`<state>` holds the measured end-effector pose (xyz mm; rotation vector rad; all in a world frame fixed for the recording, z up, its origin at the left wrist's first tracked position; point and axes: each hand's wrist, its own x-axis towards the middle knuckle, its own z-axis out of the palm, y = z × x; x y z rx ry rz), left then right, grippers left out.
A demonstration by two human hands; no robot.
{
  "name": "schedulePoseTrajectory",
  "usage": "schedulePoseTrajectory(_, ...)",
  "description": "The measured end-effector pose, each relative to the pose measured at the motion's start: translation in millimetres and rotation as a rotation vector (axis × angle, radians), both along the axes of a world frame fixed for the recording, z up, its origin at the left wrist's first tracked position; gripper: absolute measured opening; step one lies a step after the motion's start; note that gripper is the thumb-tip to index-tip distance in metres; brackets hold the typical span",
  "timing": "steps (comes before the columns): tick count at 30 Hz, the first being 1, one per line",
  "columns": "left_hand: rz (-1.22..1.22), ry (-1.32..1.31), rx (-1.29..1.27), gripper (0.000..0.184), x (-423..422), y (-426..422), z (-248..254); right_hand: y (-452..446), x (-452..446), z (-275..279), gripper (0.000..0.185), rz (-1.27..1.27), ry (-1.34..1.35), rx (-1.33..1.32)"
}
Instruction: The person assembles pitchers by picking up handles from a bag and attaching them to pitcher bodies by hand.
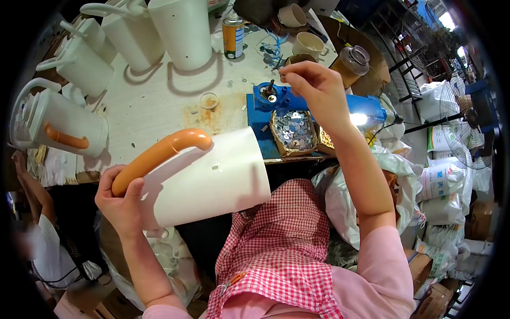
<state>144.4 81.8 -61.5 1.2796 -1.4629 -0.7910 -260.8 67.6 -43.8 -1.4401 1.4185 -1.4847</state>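
Observation:
My left hand (121, 199) is wrapped round the lower end of an orange curved handle (159, 157), with the thumb on the white plastic pitcher body (212, 183). The pitcher body lies on its side above my lap, and a small slot shows in its wall. Over the blue machine (319, 101) my right hand (316, 85) is raised with thumb and forefinger pinched together. Whatever sits between those fingertips is too small to name. Just below it, an upright dark metal pin (270, 85) stands on the machine. A box of small metal washers (293, 130) is beneath the machine.
Several white pitchers (180, 32) stand along the table's (143, 101) back and left, one with an orange handle. A spray can (233, 34), cups (311, 45) and a jar of amber liquid (350, 65) are behind. Another person's arm (34, 191) shows at left; a fan (470, 114) stands right.

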Motion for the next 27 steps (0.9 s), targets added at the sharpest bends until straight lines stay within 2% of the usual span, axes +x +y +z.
schedulePoseTrajectory(9,-0.024,0.068,-0.024,0.037,-4,3,2,-17,6,-6,0.013,0.041,0.166,0.033)
schedulePoseTrajectory(11,-0.030,0.053,-0.027,0.036,-5,3,3,-13,10,0,0.011,0.021,0.336,-0.034)
schedulePoseTrajectory(16,-0.011,0.016,-0.029,0.039,3,2,-4,-14,10,-2,0.013,-0.009,0.440,0.009)
schedulePoseTrajectory(21,-0.002,0.024,-0.012,0.043,12,1,-10,-7,10,-15,0.016,-0.003,0.400,-0.074)
schedulePoseTrajectory(24,0.002,0.029,-0.003,0.043,13,2,-12,9,15,-17,0.015,-0.080,0.211,-0.194)
schedulePoseTrajectory(25,0.002,0.021,-0.013,0.044,13,3,-11,25,9,-23,0.015,-0.082,0.208,-0.188)
schedulePoseTrajectory(27,0.006,0.016,-0.016,0.044,14,3,-11,56,-10,-47,0.017,-0.098,0.304,0.024)
